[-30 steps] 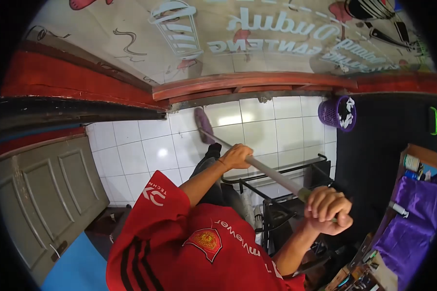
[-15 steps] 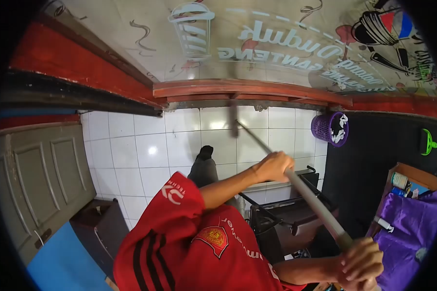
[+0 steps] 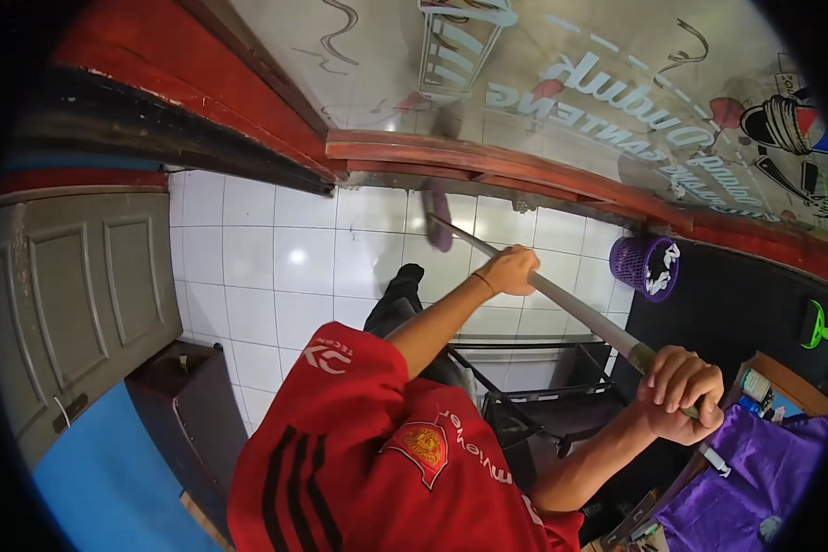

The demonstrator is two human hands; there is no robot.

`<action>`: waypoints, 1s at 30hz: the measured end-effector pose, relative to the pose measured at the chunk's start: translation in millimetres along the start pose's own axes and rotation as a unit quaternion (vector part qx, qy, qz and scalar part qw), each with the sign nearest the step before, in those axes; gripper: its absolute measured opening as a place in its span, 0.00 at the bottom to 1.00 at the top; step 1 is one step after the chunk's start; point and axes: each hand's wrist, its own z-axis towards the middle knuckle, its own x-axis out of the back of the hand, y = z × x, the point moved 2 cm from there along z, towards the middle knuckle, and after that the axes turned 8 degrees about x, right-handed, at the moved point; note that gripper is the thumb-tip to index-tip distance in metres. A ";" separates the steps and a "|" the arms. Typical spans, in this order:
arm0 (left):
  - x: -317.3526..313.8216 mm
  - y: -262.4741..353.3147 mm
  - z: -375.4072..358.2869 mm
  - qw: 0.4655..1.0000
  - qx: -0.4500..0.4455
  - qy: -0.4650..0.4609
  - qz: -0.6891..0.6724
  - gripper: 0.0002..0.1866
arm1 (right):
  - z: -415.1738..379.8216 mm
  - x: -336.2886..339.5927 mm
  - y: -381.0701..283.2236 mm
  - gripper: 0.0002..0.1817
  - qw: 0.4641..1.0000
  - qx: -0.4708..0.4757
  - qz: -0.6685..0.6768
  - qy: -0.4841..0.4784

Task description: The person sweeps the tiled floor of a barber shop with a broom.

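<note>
Both my hands are closed around the pole [image 3: 580,315] of a long-handled mop. My left hand [image 3: 511,270] grips the pole lower down, nearer the floor. Farther up, close to the top end, my right hand [image 3: 683,394] is wrapped around it. The narrow purplish mop head [image 3: 439,217] lies on the white tiled floor [image 3: 304,258], near the red-framed glass front; it is slightly blurred. My foot in dark footwear [image 3: 408,273] stands on the tiles just behind the mop head.
A purple wastebasket [image 3: 637,267] with white scraps stands at the right by the red frame [image 3: 488,166]. Left are a grey panelled door [image 3: 92,313] and a dark cabinet [image 3: 189,414]. A black-framed chair [image 3: 524,396] and a purple cloth [image 3: 745,478] are near my right arm.
The mop head has shifted slightly left across the tiles and turned at an angle. My right hand has moved up in view, and the camera view has tilted. Both hands keep their grip.
</note>
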 end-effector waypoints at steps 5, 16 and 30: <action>67.8 -0.8 -25.6 0.989 0.116 -0.083 0.027 0.13 | -1.6 -26.6 18.9 0.13 0.996 -0.031 0.083 -0.027; 154.4 -11.4 -119.2 0.951 0.244 -0.161 0.098 0.09 | -50.7 -71.5 54.6 0.14 0.987 -0.056 0.116 0.098; 180.2 2.6 -78.0 0.973 0.185 0.131 0.043 0.13 | -5.5 -152.2 36.8 0.19 0.983 0.013 0.097 -0.154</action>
